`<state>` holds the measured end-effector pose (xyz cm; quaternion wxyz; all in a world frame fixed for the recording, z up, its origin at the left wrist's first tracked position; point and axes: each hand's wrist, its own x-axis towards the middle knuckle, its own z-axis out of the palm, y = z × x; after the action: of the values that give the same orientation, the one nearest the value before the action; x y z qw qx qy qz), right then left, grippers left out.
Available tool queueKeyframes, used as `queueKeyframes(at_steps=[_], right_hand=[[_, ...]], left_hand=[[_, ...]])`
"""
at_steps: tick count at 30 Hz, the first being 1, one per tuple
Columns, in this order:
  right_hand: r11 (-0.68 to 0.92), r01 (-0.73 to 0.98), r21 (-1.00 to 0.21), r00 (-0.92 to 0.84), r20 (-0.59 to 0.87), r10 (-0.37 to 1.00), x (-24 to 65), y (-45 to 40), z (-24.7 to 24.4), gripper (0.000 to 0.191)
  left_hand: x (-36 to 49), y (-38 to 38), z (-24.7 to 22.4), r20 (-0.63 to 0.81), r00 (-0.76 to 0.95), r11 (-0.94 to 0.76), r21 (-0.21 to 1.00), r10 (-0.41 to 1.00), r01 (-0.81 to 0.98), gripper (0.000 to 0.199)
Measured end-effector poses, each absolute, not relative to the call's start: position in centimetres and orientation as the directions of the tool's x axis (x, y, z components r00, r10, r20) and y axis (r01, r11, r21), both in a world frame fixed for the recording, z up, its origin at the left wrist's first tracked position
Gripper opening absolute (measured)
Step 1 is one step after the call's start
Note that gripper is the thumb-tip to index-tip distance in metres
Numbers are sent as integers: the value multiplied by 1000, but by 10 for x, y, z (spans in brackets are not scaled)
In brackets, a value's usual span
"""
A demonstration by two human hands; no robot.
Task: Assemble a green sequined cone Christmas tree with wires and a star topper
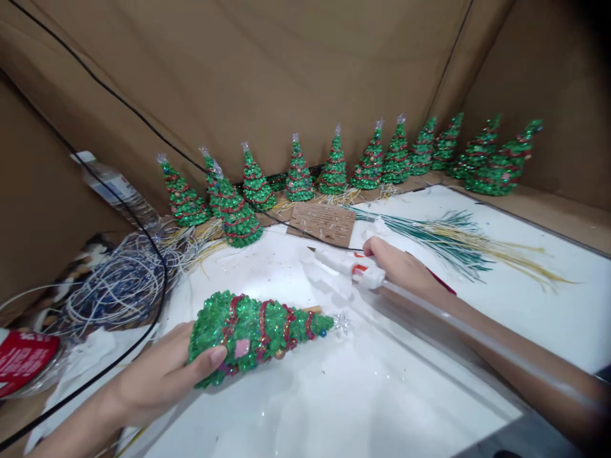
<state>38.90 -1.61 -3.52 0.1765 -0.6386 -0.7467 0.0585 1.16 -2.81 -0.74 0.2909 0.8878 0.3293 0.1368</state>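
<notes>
My left hand (162, 375) grips the base of a green beaded Christmas tree (267, 331), its thumb on the near side. The tree lies on its side, its tip to the right, with red garlands, a pink square and a clear star (342, 324) at the top. Above and to the right of that star, my right hand (396, 264) is closed around a white hot glue gun (367, 275). A long clear glue stick (439, 313) runs back from the gun along my forearm. The gun's dark nozzle points left, apart from the tree.
Several finished-looking trees (334, 168) stand along the brown back wall. Green and yellow wires (439, 238) lie at right beside a cardboard piece (322, 222). Tangled wire (124, 280), a water bottle (117, 187) and a red-labelled bottle (26, 359) are at left. A black cable (165, 280) crosses the left side.
</notes>
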Motion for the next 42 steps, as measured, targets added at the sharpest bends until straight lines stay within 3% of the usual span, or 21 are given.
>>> queueKeyframes(at_steps=[5,13,19,29,36,42], right_hand=[[248,944,-219,-208,188,960,386,-13,-47,25],[288,950,-118,-263,192,946,387,-11,-52,32],[295,949,-111,-272,182,945,386,-11,-55,33],[296,937,-187,-269,159,950,389,-13,-59,41],[286,881,-377,-242,160,957,391,-13,-62,46],[298,801,-519,-243,174,954,393,-11,-62,46]], left_hand=[[9,-28,-12,-36,739,-598,561,673,572,40],[11,-30,-11,19,714,-619,513,700,594,44],[14,-30,-11,49,723,-613,572,689,545,38],[19,-33,6,4,737,-597,591,676,543,48],[22,-34,10,-6,751,-563,657,661,500,45],[18,-33,-4,33,707,-582,594,707,555,61]])
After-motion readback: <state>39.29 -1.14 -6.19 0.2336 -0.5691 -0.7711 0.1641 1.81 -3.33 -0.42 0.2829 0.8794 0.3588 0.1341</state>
